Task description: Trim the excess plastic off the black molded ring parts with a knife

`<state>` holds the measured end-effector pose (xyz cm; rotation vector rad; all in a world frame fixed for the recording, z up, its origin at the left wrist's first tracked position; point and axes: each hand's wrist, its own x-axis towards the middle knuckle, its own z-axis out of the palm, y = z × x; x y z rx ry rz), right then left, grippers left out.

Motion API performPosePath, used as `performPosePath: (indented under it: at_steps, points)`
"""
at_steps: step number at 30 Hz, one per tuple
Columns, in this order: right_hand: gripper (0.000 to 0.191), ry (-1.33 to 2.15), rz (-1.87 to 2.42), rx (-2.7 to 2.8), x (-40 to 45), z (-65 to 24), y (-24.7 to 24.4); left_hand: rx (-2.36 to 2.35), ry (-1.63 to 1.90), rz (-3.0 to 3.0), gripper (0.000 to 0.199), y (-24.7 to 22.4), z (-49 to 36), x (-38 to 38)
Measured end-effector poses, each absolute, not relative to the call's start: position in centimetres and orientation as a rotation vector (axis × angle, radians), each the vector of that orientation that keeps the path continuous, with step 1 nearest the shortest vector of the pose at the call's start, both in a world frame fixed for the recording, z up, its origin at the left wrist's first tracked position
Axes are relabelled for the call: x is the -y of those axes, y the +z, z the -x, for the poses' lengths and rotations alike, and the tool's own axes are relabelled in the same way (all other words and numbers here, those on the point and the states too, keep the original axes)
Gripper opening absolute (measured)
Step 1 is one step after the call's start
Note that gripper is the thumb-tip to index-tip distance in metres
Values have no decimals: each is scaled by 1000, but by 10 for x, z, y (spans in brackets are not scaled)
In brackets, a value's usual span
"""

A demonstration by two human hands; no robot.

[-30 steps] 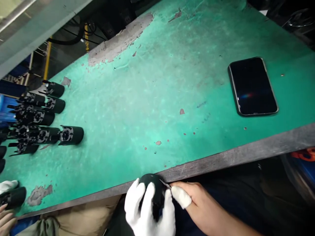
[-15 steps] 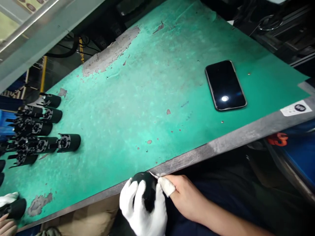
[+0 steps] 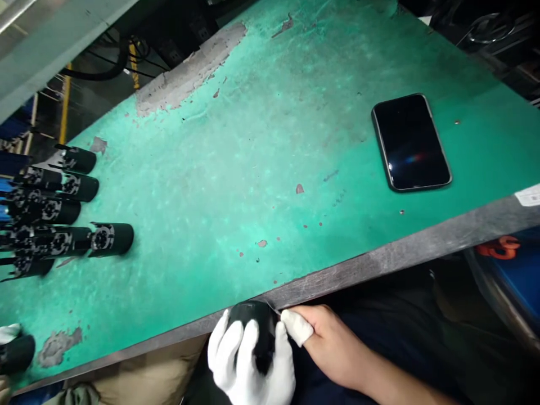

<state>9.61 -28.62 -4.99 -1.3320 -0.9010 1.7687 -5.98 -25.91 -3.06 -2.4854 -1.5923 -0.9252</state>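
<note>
My left hand (image 3: 253, 365), in a white glove, is wrapped round a black cylindrical part (image 3: 253, 313) at the table's front edge. Its fingers are spread over the near side and hide much of it. Close on the right, my right hand (image 3: 324, 343) is bare apart from a white cover on the thumb. Between thumb and fingers it pinches a thin pointed blade (image 3: 273, 307), whose tip lies against the part's right rim. The blade's handle is hidden in the hand, so I cannot tell its exact kind.
Several black cylindrical parts (image 3: 112, 239) lie at the left of the worn green table (image 3: 202, 185). A phone (image 3: 411, 143) lies on the right. At the lower left, another person's gloved hand (image 3: 9, 333) is at a black part (image 3: 19, 354). A metal beam (image 3: 63, 50) crosses the upper left.
The view has shifted, so the phone appears further right and the far parts further left. Both hands keep their holds, the blade still at the part's rim.
</note>
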Motion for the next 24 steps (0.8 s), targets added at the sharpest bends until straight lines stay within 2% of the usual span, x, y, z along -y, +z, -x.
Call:
performPosePath:
  at_steps: [4,10,20,24]
  points:
    - [43,1746,1366,858,289,-98,-45,1505,-891,2554,53,-31,66,260]
    - [29,1754,1286,1036,285,-105,-42,1427,-891,2663,43,-24,67,260]
    - [35,1668,1491,1078,281,-92,-40,1355,-926,2674,39,-27,68,257]
    - [34,1695,1419,1016,283,-91,-45,1344,-962,2639,36,-28,66,260]
